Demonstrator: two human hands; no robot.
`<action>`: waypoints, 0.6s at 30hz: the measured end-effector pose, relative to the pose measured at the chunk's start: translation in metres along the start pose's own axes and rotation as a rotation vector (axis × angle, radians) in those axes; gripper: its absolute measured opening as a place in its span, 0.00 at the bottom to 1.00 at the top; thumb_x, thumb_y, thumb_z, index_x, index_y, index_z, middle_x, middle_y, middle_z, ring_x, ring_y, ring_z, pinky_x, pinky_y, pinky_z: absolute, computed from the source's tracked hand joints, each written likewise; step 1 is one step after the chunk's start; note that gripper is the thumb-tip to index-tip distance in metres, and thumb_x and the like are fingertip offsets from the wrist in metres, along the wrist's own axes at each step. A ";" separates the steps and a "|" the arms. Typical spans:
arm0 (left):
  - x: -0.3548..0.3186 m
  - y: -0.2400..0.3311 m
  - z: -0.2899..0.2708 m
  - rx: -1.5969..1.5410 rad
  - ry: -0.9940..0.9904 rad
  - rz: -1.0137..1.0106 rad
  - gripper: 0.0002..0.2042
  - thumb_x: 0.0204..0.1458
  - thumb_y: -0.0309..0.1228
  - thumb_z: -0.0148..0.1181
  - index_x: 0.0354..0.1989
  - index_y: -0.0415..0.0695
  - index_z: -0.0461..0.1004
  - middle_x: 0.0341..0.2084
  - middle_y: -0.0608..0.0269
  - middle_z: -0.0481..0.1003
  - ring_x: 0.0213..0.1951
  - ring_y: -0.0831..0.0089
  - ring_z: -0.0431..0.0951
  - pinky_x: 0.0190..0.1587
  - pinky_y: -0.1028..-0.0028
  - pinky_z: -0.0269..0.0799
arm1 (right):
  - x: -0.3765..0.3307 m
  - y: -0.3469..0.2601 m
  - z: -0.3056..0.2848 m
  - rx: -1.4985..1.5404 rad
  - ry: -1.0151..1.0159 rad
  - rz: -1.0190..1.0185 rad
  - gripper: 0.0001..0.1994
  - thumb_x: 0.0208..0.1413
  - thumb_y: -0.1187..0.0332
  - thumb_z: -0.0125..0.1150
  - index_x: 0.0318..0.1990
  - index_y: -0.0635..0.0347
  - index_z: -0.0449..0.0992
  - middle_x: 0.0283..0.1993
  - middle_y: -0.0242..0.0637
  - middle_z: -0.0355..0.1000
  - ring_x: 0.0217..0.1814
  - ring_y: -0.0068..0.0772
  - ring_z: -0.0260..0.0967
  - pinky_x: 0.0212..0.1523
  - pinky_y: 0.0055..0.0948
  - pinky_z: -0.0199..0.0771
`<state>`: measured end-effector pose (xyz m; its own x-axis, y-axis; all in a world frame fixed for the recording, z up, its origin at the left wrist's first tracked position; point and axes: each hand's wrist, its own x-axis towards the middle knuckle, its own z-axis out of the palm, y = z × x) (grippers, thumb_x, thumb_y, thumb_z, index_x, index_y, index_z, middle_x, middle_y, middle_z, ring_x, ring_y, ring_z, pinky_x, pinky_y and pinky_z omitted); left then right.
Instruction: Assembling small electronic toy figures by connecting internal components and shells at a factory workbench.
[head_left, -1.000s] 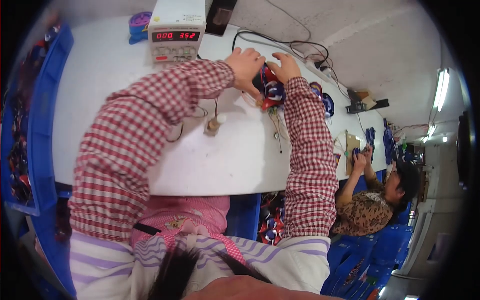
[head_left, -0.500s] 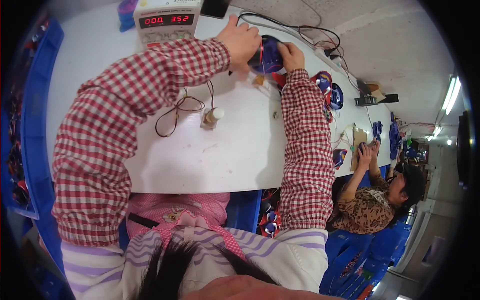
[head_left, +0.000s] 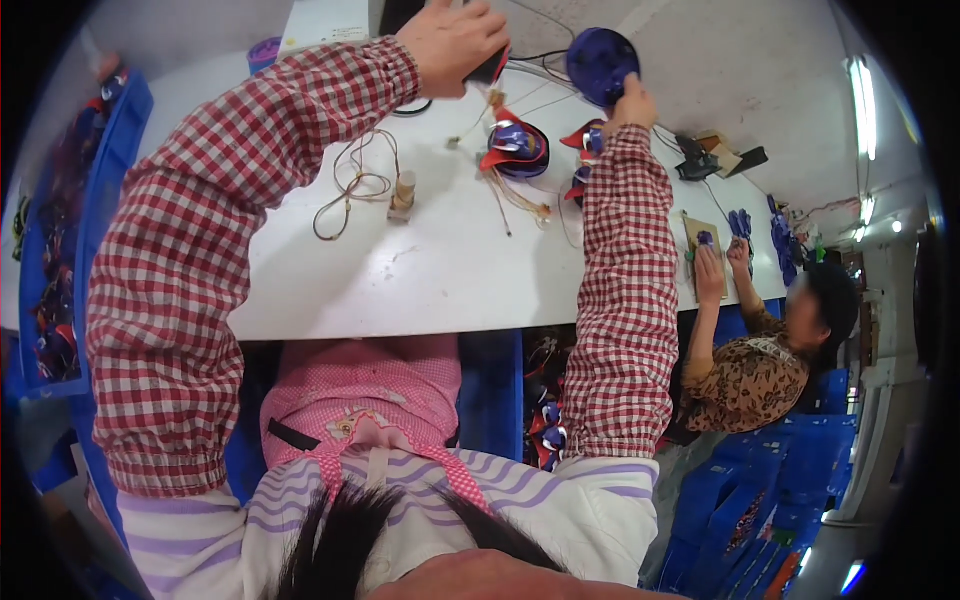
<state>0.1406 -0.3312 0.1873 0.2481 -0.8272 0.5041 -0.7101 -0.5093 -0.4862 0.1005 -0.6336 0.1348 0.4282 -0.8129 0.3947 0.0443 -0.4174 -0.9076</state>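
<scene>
My left hand (head_left: 455,48), at the far side of the table, is closed around a dark piece with a red edge (head_left: 490,66); the fingers hide most of it. My right hand (head_left: 633,104) grips the lower edge of a round dark-blue plastic shell (head_left: 600,62), held up at the far right. Between the hands on the table lies a blue and red plastic assembly (head_left: 518,148) with loose thin wires around it. Another red and blue part (head_left: 584,140) sits beside my right wrist. Closer to me stands a small white-topped cylinder on a block (head_left: 402,198), with brown wires (head_left: 352,185) looping to its left.
A white power supply box (head_left: 325,22) and a purple round item (head_left: 263,52) stand at the far left. Blue bins (head_left: 100,215) with colourful parts line the left edge. Black cables run along the back. To the right, a co-worker (head_left: 755,375) handles a small part over a board (head_left: 705,255).
My hands have moved apart and farther out, the right one lifting the round blue shell away to the right. The blue and red assembly between them has come into sight. The view has tilted.
</scene>
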 end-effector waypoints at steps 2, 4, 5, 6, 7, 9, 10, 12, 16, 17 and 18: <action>0.002 0.004 -0.010 -0.010 -0.005 0.040 0.20 0.33 0.33 0.62 0.39 0.47 0.68 0.36 0.61 0.67 0.40 0.63 0.65 0.50 0.55 0.55 | 0.027 0.005 -0.030 0.066 0.055 0.092 0.15 0.51 0.59 0.55 0.35 0.64 0.75 0.32 0.38 0.72 0.31 0.31 0.70 0.26 0.26 0.71; -0.002 -0.004 -0.014 -0.022 -0.041 0.083 0.21 0.33 0.33 0.62 0.40 0.47 0.68 0.37 0.60 0.67 0.41 0.64 0.65 0.50 0.57 0.57 | 0.020 -0.010 -0.040 0.255 0.102 0.141 0.15 0.51 0.59 0.55 0.35 0.63 0.74 0.33 0.39 0.72 0.31 0.31 0.70 0.27 0.26 0.72; -0.001 -0.007 -0.017 -0.031 -0.052 0.108 0.21 0.34 0.33 0.62 0.41 0.47 0.68 0.37 0.60 0.67 0.41 0.64 0.65 0.50 0.58 0.58 | 0.020 -0.019 -0.048 0.435 0.169 0.184 0.14 0.51 0.59 0.55 0.36 0.62 0.74 0.34 0.39 0.72 0.32 0.32 0.70 0.28 0.26 0.73; 0.008 -0.007 -0.027 -0.340 -0.149 -0.035 0.22 0.34 0.32 0.62 0.41 0.46 0.67 0.38 0.59 0.66 0.42 0.63 0.65 0.50 0.60 0.59 | 0.028 -0.019 -0.069 0.423 0.207 0.158 0.15 0.51 0.59 0.55 0.36 0.62 0.74 0.34 0.39 0.72 0.32 0.32 0.70 0.27 0.27 0.73; 0.017 -0.010 -0.038 -0.648 -0.251 -0.178 0.22 0.34 0.32 0.62 0.42 0.45 0.67 0.38 0.58 0.66 0.43 0.62 0.65 0.50 0.63 0.60 | 0.033 -0.020 -0.088 0.410 0.244 0.130 0.15 0.51 0.58 0.55 0.36 0.63 0.73 0.34 0.40 0.72 0.32 0.32 0.70 0.27 0.27 0.73; 0.014 -0.031 -0.057 -0.380 -0.071 -0.176 0.23 0.34 0.32 0.62 0.43 0.44 0.67 0.39 0.58 0.66 0.43 0.62 0.65 0.50 0.64 0.61 | 0.024 -0.051 -0.099 0.412 0.276 0.146 0.14 0.50 0.60 0.57 0.36 0.63 0.73 0.33 0.40 0.72 0.32 0.32 0.70 0.27 0.26 0.74; 0.008 -0.042 -0.065 -0.113 0.105 -0.173 0.24 0.34 0.32 0.62 0.44 0.43 0.66 0.40 0.57 0.66 0.44 0.61 0.65 0.50 0.65 0.61 | 0.019 -0.067 -0.102 0.411 0.305 0.162 0.14 0.50 0.61 0.58 0.36 0.63 0.73 0.33 0.40 0.72 0.32 0.32 0.71 0.27 0.26 0.74; -0.009 -0.058 -0.076 -0.248 0.170 -0.099 0.25 0.34 0.32 0.62 0.45 0.43 0.66 0.40 0.56 0.66 0.44 0.60 0.65 0.50 0.64 0.61 | 0.011 -0.091 -0.110 0.426 0.286 0.156 0.14 0.50 0.61 0.58 0.35 0.65 0.73 0.33 0.39 0.72 0.31 0.32 0.71 0.26 0.26 0.73; -0.032 -0.067 -0.127 -0.577 -0.185 -0.238 0.27 0.34 0.32 0.63 0.48 0.42 0.65 0.42 0.55 0.66 0.45 0.60 0.65 0.51 0.64 0.62 | -0.004 -0.118 -0.126 0.515 0.141 0.065 0.12 0.52 0.65 0.58 0.35 0.68 0.74 0.34 0.39 0.73 0.29 0.31 0.71 0.25 0.25 0.73; -0.028 -0.048 -0.149 -0.481 -0.732 -0.584 0.29 0.34 0.32 0.63 0.49 0.42 0.65 0.42 0.54 0.66 0.45 0.59 0.64 0.52 0.64 0.62 | -0.005 -0.112 -0.145 0.529 0.074 -0.008 0.12 0.53 0.66 0.57 0.37 0.69 0.75 0.35 0.40 0.74 0.31 0.30 0.72 0.28 0.24 0.74; -0.032 -0.041 -0.156 -0.485 -0.726 -0.556 0.29 0.34 0.32 0.63 0.49 0.42 0.65 0.42 0.54 0.66 0.45 0.59 0.64 0.52 0.64 0.62 | -0.003 -0.100 -0.172 0.522 0.101 -0.012 0.12 0.53 0.66 0.57 0.37 0.69 0.75 0.35 0.40 0.74 0.31 0.30 0.72 0.28 0.24 0.74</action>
<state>0.0589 -0.2466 0.3027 0.8457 -0.5302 -0.0602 -0.5228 -0.8459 0.1051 -0.0603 -0.6593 0.2484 0.3373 -0.8550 0.3939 0.5034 -0.1897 -0.8430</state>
